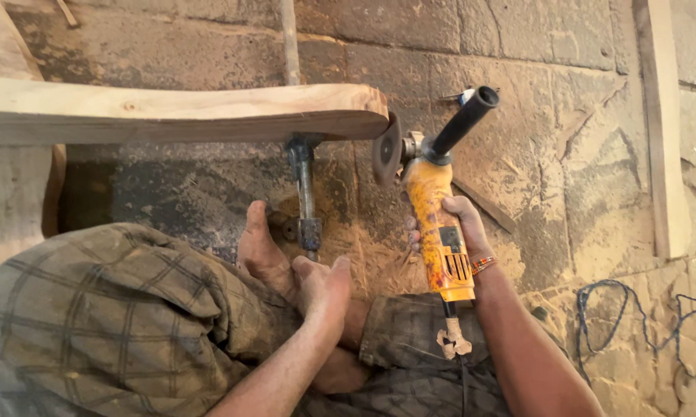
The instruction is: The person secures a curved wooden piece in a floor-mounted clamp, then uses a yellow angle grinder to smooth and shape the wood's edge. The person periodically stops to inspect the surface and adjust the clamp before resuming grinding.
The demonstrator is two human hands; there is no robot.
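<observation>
My right hand (462,228) grips the body of a yellow angle grinder (434,224). Its sanding disc (386,148) stands against the rounded end of a pale wooden plank (178,112), and a black side handle (465,120) sticks out up and to the right. The plank is held in a metal clamp (305,193) that stands on the floor. My left hand (322,287) rests beside the clamp's lower end, fingers loosely curled, next to my bare foot (261,251). Whether it grips the clamp is unclear.
Sawdust (379,255) covers the stone-slab floor (564,139) around the clamp. A long wooden strip (661,123) lies at the right. A blue cord (634,316) loops on the floor at lower right. My checked trousers (116,316) fill the lower left.
</observation>
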